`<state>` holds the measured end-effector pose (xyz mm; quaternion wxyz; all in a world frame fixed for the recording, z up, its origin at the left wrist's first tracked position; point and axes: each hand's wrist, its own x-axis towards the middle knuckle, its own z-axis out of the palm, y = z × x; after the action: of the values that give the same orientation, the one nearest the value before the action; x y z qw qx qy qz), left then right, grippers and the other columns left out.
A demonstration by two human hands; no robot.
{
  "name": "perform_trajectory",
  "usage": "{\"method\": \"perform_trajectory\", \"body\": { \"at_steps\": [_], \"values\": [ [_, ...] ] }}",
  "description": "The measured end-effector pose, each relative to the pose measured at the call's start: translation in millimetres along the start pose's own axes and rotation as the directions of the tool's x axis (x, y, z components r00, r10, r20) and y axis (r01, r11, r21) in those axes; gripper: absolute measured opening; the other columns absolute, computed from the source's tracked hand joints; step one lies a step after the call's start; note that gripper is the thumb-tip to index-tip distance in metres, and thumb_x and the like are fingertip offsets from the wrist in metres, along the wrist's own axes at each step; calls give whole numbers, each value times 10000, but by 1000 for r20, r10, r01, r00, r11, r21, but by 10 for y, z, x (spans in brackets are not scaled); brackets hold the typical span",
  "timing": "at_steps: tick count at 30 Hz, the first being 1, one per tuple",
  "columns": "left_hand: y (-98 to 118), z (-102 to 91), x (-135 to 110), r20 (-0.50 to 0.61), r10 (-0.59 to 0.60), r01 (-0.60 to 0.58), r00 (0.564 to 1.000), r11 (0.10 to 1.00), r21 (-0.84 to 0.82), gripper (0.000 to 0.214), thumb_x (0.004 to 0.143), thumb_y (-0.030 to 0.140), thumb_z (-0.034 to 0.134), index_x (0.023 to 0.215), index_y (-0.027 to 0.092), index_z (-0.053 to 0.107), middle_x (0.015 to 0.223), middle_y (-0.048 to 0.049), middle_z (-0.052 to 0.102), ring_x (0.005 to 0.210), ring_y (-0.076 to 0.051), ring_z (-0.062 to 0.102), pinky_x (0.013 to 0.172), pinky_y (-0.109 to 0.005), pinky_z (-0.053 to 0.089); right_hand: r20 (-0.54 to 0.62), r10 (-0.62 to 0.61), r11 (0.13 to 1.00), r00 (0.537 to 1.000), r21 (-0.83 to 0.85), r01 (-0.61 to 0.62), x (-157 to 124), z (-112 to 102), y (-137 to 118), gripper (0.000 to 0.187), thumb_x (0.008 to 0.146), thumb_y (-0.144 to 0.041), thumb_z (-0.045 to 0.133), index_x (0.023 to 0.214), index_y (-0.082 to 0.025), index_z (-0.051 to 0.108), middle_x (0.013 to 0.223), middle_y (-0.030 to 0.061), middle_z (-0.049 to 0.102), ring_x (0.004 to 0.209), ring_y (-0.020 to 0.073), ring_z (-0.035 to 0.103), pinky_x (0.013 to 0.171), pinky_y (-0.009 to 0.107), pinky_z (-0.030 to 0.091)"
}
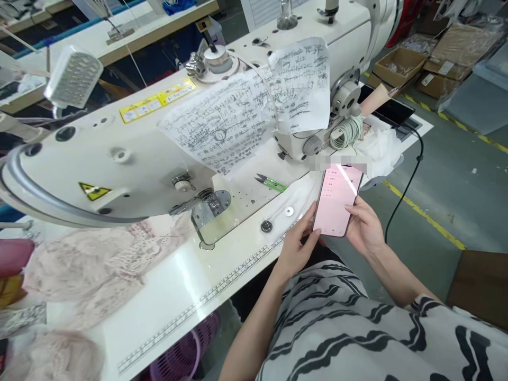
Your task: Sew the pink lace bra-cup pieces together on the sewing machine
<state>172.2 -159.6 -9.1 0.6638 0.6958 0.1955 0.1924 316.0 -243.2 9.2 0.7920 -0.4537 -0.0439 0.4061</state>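
Observation:
A smartphone (pixel 335 203) with a lit pink screen is held upright near the table's front edge. My left hand (pixel 298 243) grips its lower left side, thumb at the bottom corner. On its right edge, my right hand (pixel 364 225) is closed, the thumb touching the screen's side. Left of the phone lie a bobbin case (pixel 266 226) and a small silver disc (pixel 289 211), perhaps a bobbin. Green-handled thread snips (pixel 270 183) rest on the sewing machine bed behind them. Handwritten paper sheets (pixel 238 119) hang on the sewing machine (pixel 99 153).
Pale pink lace fabric (pixel 107 259) lies on the left of the table. A printed ruler scale (pixel 206 301) runs along the front edge, above a purple basket (pixel 184 352). At right are a coiled pale green cord (pixel 346 132), white cloth (pixel 379 148) and cardboard boxes (pixel 397 69).

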Motion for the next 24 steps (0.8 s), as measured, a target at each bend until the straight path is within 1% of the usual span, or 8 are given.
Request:
{"method": "perform_trajectory", "body": {
  "at_steps": [3, 5, 9, 12, 14, 17, 20, 24],
  "values": [
    [-6, 14, 5, -45, -8, 10, 999, 999, 35, 558, 969, 311, 502, 1493, 229, 330, 1301, -92, 597, 1064, -186, 613, 982, -353, 499, 8, -3, 1000, 1000, -18, 3, -2, 1, 1, 307, 695, -204, 660, 999, -248, 673, 1056, 15, 737, 1140, 255, 622, 993, 433, 503],
    [-10, 22, 6, -47, -12, 14, 999, 999, 39, 563, 967, 311, 507, 1494, 228, 328, 1284, -90, 610, 1028, -176, 623, 968, -349, 509, 14, -4, 1000, 1000, -21, 4, -2, 0, 1, 309, 701, -208, 660, 1008, -246, 670, 1065, 21, 735, 1150, 258, 617, 999, 440, 499],
    [-7, 27, 12, -2, 24, -24, 1000, 1000, 3, 650, 925, 284, 580, 1505, 275, 288, 1387, -78, 543, 1115, -204, 606, 990, -364, 504, 27, 2, 1000, 1000, 10, -2, -5, -4, -2, 292, 703, -203, 662, 992, -236, 673, 1065, 29, 736, 1166, 269, 607, 1003, 458, 498],
    [-1, 34, 18, -2, 47, -47, 999, 999, 17, 715, 886, 257, 631, 1505, 307, 276, 1480, -72, 445, 1192, -230, 574, 989, -370, 512, 32, -8, 1000, 999, 20, 8, -15, 1, 0, 284, 711, -198, 660, 992, -237, 672, 1070, 28, 735, 1165, 267, 608, 1004, 463, 498],
    [-2, 45, 20, -6, 53, -53, 999, 998, 34, 733, 877, 238, 641, 1505, 320, 271, 1503, -68, 413, 1243, -243, 544, 1000, -371, 506, 30, -24, 1000, 999, 16, 24, -28, 13, 7, 295, 717, -200, 662, 1010, -240, 669, 1086, 28, 731, 1160, 263, 612, 1004, 459, 498],
    [-16, 75, 20, -34, 73, -70, 997, 995, 72, 743, 866, 229, 656, 1500, 330, 281, 1502, -62, 414, 1280, -247, 516, 1022, -368, 489, 14, -54, 999, 998, -3, 55, -50, 37, 28, 324, 721, -218, 668, 1043, -250, 659, 1118, 27, 721, 1165, 263, 609, 1004, 461, 498],
    [-36, 107, 22, -89, 85, -77, 992, 993, 92, 728, 864, 246, 664, 1492, 326, 305, 1481, -63, 443, 1257, -240, 537, 1013, -362, 497, 6, -69, 998, 998, 0, 69, -63, 54, 50, 336, 728, -228, 672, 1061, -256, 651, 1138, 25, 714, 1176, 261, 602, 1010, 464, 492],
    [-48, 124, 27, -105, 70, -62, 992, 995, 82, 686, 892, 270, 635, 1491, 326, 306, 1464, -59, 463, 1232, -230, 557, 1008, -361, 500, -1, -65, 997, 998, 33, 65, -59, 58, 61, 290, 729, -202, 670, 1016, -246, 670, 1105, 21, 725, 1153, 251, 615, 1016, 452, 489]
  ]
}}
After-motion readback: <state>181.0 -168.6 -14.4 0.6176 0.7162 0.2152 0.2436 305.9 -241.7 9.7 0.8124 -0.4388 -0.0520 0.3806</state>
